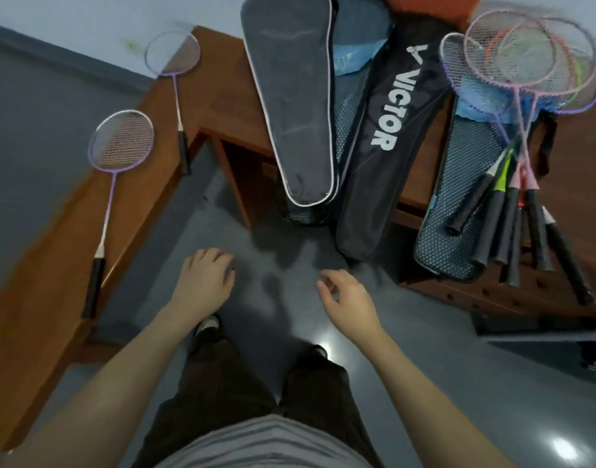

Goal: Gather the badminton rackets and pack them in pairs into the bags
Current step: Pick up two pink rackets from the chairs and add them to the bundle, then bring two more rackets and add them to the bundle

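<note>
Two purple rackets lie apart on the brown bench at the left, one near (pixel 116 163) and one farther back (pixel 175 79). A pile of several rackets (pixel 523 106) rests on a mesh bag (pixel 458 211) at the right. A black bag with a white edge (pixel 293 106) and a black VICTOR bag (pixel 384 136) lie on the table in the middle. My left hand (pixel 205 282) and my right hand (pixel 347 298) hover over the floor in front of the table, both empty with loosely curled fingers.
The brown bench (pixel 46 265) runs along the grey wall at the left and meets the wooden table (pixel 229 96) at the back. Grey floor (pixel 290 265) lies under my hands. My legs and shoes are below.
</note>
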Demonstrator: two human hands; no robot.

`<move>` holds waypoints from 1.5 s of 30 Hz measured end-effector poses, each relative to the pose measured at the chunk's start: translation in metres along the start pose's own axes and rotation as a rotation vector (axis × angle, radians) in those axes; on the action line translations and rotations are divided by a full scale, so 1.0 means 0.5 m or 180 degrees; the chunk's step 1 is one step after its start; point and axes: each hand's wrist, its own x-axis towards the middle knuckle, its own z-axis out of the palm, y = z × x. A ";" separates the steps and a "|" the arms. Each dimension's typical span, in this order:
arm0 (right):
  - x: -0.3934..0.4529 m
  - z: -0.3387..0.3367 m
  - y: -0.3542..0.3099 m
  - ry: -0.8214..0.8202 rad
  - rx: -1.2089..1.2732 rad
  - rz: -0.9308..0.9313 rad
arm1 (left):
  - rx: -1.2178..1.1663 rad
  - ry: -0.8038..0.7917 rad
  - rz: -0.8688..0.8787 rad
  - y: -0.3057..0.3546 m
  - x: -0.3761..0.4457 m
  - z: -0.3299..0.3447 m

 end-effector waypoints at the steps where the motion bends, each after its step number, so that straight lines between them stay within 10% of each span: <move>1: 0.012 0.033 -0.008 -0.0195 -0.0083 0.0151 | -0.0030 -0.0149 -0.0134 -0.041 -0.007 0.018; 18: 0.240 0.463 -0.379 -0.1257 -0.0336 0.1427 | -0.1110 -0.1009 -0.1433 -0.657 0.009 0.002; 37: 0.794 0.686 -0.482 -0.0310 0.0136 0.0457 | -0.1561 -0.0524 -0.1635 -0.871 0.409 0.098; 45: 0.966 0.701 -0.438 0.0144 -0.0506 0.0389 | -0.2012 0.0444 -0.1360 -0.871 0.500 0.123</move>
